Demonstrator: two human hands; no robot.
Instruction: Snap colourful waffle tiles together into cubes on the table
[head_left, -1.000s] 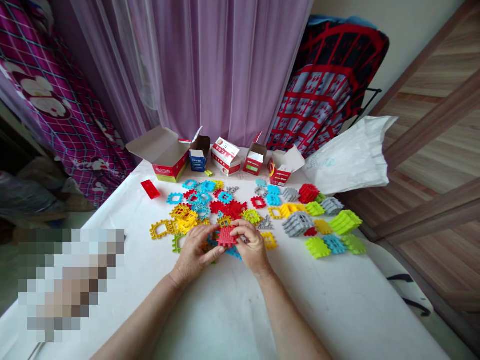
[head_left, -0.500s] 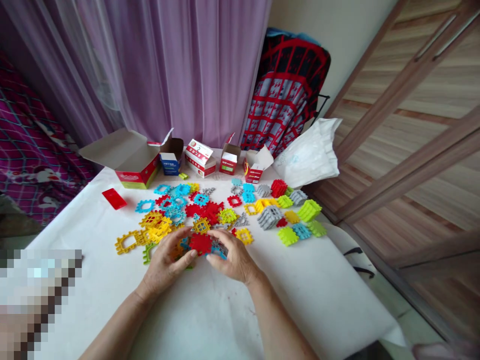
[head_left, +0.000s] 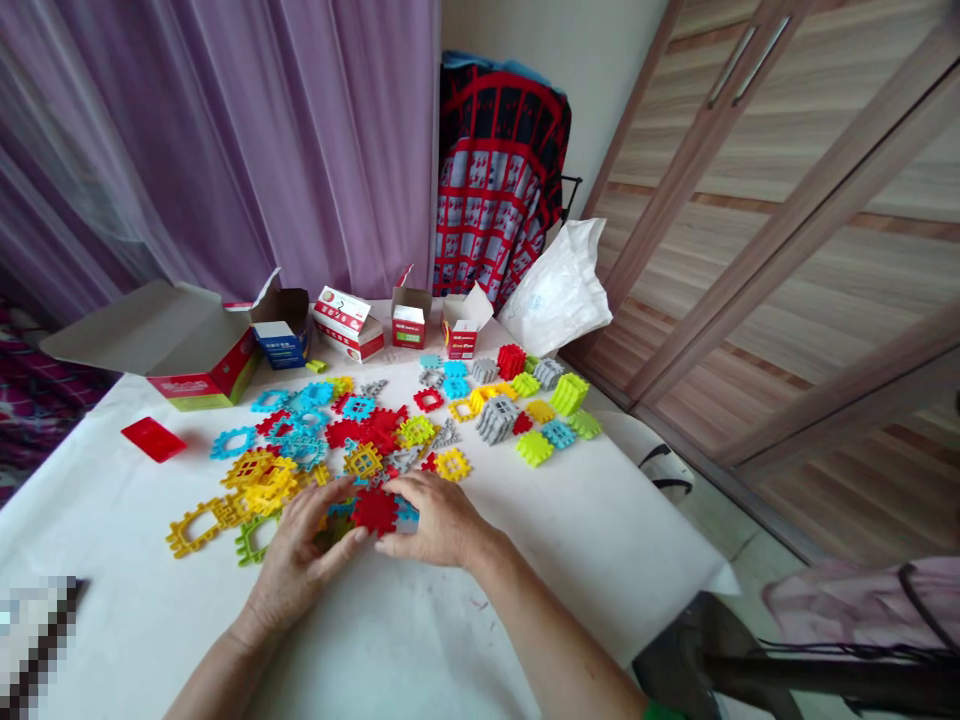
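Observation:
A red waffle-style plastic block (head_left: pixel 375 510) lies low among the loose pieces, pressed between my left hand (head_left: pixel 304 560) and my right hand (head_left: pixel 439 520). My left thumb and my right fingertips touch its edges. A blue block (head_left: pixel 406 510) shows just beyond my right fingers, and a green piece (head_left: pixel 334 530) lies partly under my left hand. Yellow linked frames (head_left: pixel 199 525) and a green frame (head_left: pixel 251 540) lie to the left of my left hand. A small yellow block (head_left: pixel 454 464) sits past my right hand.
Many coloured blocks cover a white-topped table (head_left: pixel 600 530), with stacked green and grey ones at the right. Open cardboard boxes (head_left: pixel 187 345) stand along the back, beside a white plastic bag (head_left: pixel 559 290). A flat red plate (head_left: pixel 154 440) lies at the left.
My view has turned right, so the table slides left in the frame. The red block now lies flatter and lower between my hands, and my hands have spread slightly apart.

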